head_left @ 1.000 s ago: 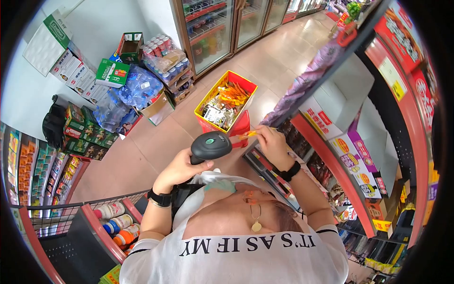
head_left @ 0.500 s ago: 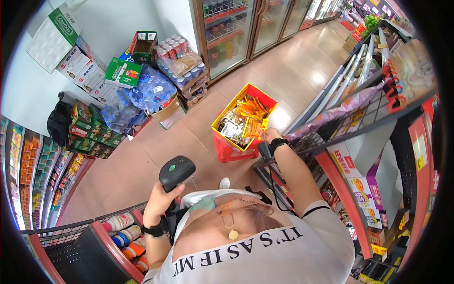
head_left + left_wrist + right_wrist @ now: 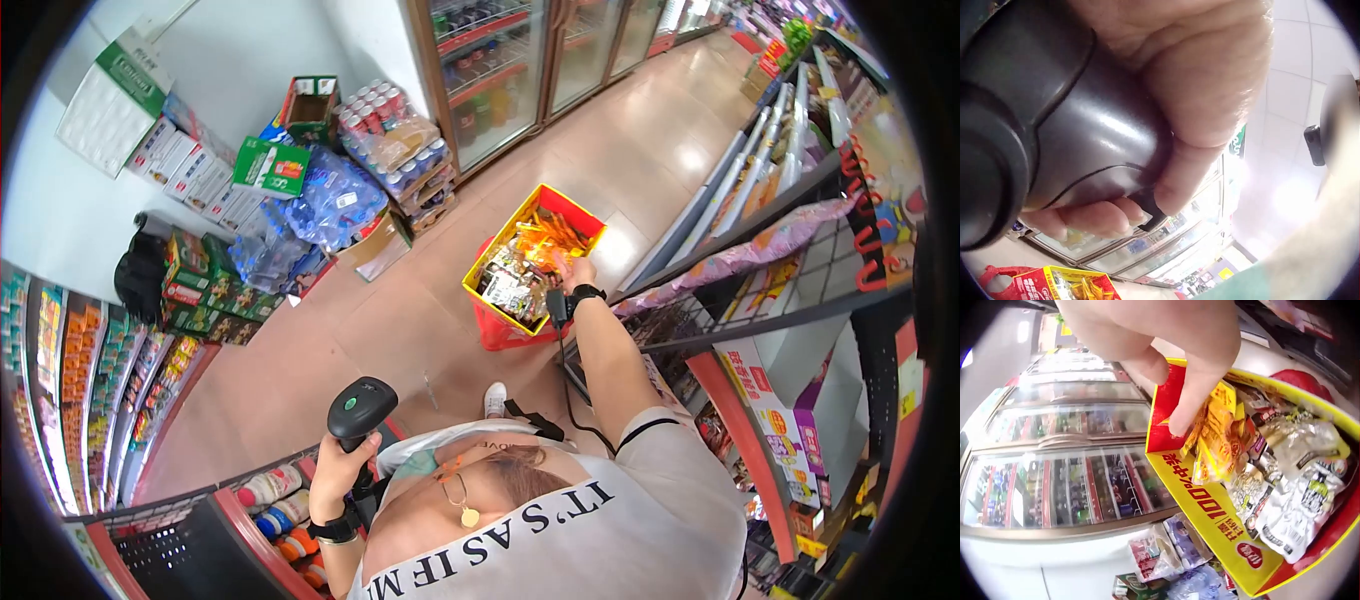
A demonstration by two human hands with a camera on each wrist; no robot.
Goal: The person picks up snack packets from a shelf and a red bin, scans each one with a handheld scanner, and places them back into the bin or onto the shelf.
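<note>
My left hand (image 3: 343,472) grips the handle of a black barcode scanner (image 3: 362,408), held near the waist at the left. The left wrist view shows the fingers and thumb (image 3: 1182,178) wrapped round its dark body. Out in front, my right hand (image 3: 577,271) reaches into a red and yellow carton (image 3: 1210,509). One straight finger points down beside orange snack packets (image 3: 1217,440), its tip right at their edge, with the thumb apart from it. Silver snack packets (image 3: 1300,509) lie next to the orange ones in the carton.
The carton stands on a red plastic stool (image 3: 497,333). Shelving (image 3: 745,365) runs close along the right, and a rack with bottles (image 3: 275,488) is at lower left. Shrink-wrapped drinks (image 3: 335,195) and boxes stack by the wall. Glass-door fridges (image 3: 490,95) line the back.
My right hand has moved forward to the carton; the orange packet it pinched earlier is no longer distinct from those inside. The left hand has lowered the scanner leftward, toward the body.
</note>
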